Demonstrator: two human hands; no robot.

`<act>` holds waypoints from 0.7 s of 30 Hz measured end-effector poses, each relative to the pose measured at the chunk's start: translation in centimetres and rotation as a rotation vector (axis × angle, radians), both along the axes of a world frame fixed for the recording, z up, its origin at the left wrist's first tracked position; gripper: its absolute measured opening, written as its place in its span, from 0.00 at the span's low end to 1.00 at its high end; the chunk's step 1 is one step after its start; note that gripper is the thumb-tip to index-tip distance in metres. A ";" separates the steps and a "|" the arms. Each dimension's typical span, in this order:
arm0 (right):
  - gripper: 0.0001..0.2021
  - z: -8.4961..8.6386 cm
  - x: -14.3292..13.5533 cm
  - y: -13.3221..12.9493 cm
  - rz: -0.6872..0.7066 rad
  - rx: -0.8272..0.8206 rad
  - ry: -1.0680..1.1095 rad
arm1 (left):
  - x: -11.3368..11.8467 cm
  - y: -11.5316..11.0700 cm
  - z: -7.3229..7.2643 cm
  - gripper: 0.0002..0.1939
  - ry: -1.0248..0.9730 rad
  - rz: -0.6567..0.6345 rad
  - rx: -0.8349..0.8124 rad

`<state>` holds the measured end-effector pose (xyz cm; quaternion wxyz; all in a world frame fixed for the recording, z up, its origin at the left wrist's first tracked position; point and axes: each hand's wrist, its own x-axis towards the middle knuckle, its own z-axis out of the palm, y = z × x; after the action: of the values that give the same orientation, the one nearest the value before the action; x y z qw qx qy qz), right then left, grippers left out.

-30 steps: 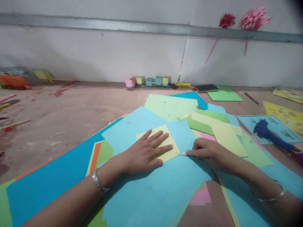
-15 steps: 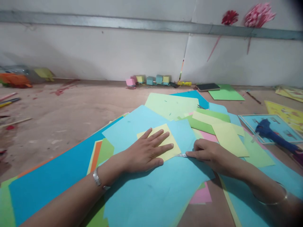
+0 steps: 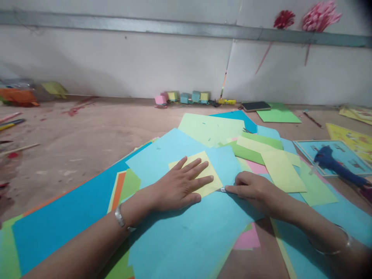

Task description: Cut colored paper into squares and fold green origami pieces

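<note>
My left hand (image 3: 180, 186) lies flat with its fingers spread on a small pale yellow sheet (image 3: 209, 188). That sheet rests on large light blue paper (image 3: 186, 248). At the yellow sheet's lower right corner, my right hand (image 3: 251, 190) is closed, its index finger stretched toward the corner. A small silvery blade-like piece (image 3: 222, 190) shows at that fingertip; the rest of it is hidden under the hand.
Coloured sheets spread around, including dark blue paper (image 3: 66, 217) on the left. A phone (image 3: 255, 106), small paper cubes (image 3: 184, 97) and a yellow tube (image 3: 227, 102) stand near the wall. A blue glue-gun-like tool (image 3: 334, 162) lies right.
My right hand has moved slightly left, toward the yellow sheet's corner, and less of the silvery piece shows. My left hand stays spread on the yellow sheet.
</note>
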<state>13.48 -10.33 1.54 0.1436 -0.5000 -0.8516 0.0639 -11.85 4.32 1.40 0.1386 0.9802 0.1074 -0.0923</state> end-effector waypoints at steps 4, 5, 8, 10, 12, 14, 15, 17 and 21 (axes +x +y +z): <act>0.19 -0.4 -0.2 -0.1 -0.004 0.022 0.032 | 0.0 0.0 -0.1 0.30 0.002 0.000 0.000; 0.19 -0.5 -0.2 -0.1 -0.006 0.020 0.033 | 0.0 0.1 -0.2 0.30 0.001 0.000 0.001; 0.19 -0.6 -0.3 -0.1 -0.011 0.002 0.036 | -0.1 0.1 -0.2 0.30 -0.002 -0.001 -0.002; 0.18 -0.4 -0.3 -0.1 -0.011 -0.017 0.039 | -0.1 0.0 -0.2 0.30 -0.001 0.003 -0.007; 0.18 -0.1 -0.2 -0.1 -0.007 -0.043 0.033 | -0.1 0.0 0.0 0.30 0.006 0.003 -0.011; 0.18 0.1 -0.2 -0.2 -0.003 -0.064 0.021 | -0.1 0.0 0.0 0.30 0.013 0.001 -0.014; 0.18 0.2 -0.2 -0.2 0.001 -0.067 0.020 | -0.1 0.0 0.0 0.30 0.014 -0.001 -0.016; 0.18 0.2 -0.3 -0.3 -0.001 -0.059 0.030 | -0.1 0.0 0.0 0.30 0.004 -0.002 -0.018; 0.17 -0.3 -0.9 -0.4 0.015 -0.019 0.047 | -0.1 0.0 -0.1 0.30 -0.017 0.001 -0.015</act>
<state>12.59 -10.71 1.25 0.1583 -0.4934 -0.8511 0.0846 -11.92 4.35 1.33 0.1470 0.9798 0.1060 -0.0845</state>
